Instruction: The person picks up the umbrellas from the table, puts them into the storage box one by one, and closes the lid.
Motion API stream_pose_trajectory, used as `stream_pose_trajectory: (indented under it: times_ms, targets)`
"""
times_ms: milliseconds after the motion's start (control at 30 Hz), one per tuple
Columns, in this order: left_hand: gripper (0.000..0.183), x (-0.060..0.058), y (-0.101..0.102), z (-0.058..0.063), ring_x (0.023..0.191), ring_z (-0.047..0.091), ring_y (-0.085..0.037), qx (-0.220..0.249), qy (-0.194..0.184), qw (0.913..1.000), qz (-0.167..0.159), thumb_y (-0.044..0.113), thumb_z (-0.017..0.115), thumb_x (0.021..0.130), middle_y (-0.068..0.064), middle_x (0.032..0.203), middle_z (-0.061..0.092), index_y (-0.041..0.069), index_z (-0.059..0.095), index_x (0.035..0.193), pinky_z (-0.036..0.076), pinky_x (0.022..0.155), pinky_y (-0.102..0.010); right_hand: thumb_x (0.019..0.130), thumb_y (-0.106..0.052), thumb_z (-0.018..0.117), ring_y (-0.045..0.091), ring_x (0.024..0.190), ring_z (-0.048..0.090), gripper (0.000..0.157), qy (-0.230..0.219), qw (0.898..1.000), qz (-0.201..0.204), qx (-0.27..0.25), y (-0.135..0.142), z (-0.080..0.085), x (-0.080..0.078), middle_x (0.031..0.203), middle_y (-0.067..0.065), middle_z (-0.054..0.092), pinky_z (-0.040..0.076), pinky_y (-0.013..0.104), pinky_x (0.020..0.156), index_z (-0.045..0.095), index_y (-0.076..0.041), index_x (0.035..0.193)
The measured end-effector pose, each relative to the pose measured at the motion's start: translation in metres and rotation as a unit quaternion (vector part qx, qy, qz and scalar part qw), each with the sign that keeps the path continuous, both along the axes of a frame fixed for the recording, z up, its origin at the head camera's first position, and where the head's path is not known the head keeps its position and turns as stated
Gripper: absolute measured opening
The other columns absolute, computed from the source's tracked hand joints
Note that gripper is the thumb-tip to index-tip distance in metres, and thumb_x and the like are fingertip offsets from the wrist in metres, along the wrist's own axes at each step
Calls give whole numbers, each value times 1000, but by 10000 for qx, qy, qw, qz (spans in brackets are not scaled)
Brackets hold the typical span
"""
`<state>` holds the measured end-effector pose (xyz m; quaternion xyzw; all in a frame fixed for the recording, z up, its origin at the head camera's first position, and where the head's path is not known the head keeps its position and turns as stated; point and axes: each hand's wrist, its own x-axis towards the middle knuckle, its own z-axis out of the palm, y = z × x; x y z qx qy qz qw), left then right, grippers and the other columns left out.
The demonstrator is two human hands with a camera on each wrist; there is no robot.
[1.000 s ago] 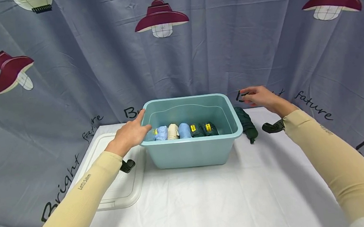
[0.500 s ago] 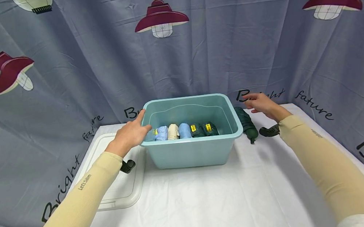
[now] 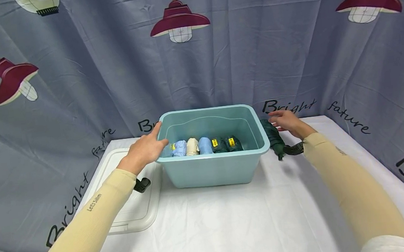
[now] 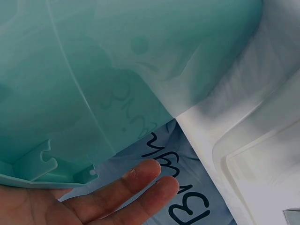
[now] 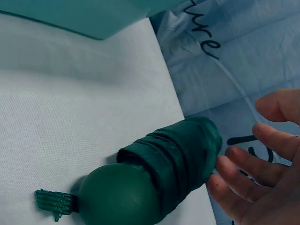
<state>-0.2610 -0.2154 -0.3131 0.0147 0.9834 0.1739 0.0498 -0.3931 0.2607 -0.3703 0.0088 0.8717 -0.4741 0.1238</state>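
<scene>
A pale teal plastic bin (image 3: pixel 211 169) stands on the white-covered table. My left hand (image 3: pixel 145 147) rests at its left rim, thumb and index finger spread; the left wrist view shows two fingers (image 4: pixel 161 180) extended loosely outside the rim. To the bin's right lies a folded dark green umbrella (image 3: pixel 274 137) with a round handle and a short wrist strap. My right hand (image 3: pixel 288 123) hovers beside its far end, fingers spread and slightly bent, fingertips close to the fabric (image 5: pixel 183 145) in the right wrist view. Nothing is in that hand.
Several rolled fabric bundles line the bin's front inside: blue ones (image 3: pixel 205 145), a cream one (image 3: pixel 192 146) and dark ones with yellow labels (image 3: pixel 219 145). A white lid (image 3: pixel 133 213) lies on the table at left. A grey printed curtain (image 3: pixel 218 67) hangs behind the table.
My right hand has moved down and slightly left, closer to the green umbrella. My left hand stays at the bin's rim.
</scene>
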Motion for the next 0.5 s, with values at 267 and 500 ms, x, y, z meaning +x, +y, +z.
stream_pose_trajectory:
  times_ms: [267, 500]
  targets:
    - [77, -1, 1, 1, 101, 63, -34, 18, 49, 10000, 0, 48, 38, 99, -23, 145, 53, 30, 0, 164, 47, 76, -49, 102, -19, 52, 44, 144, 35, 61, 147, 9995, -255, 123, 0, -12, -8, 159, 27, 32, 36, 57, 113, 32, -2, 157]
    - [78, 0, 1, -1, 91, 63, -32, -9, -23, 10000, 31, 50, 37, 98, -21, 127, 63, 31, 0, 164, 46, 70, -45, 97, -19, 59, 46, 144, 33, 74, -45, 9987, -130, 495, 0, -23, -9, 158, 30, 30, 35, 62, 111, 23, -5, 160]
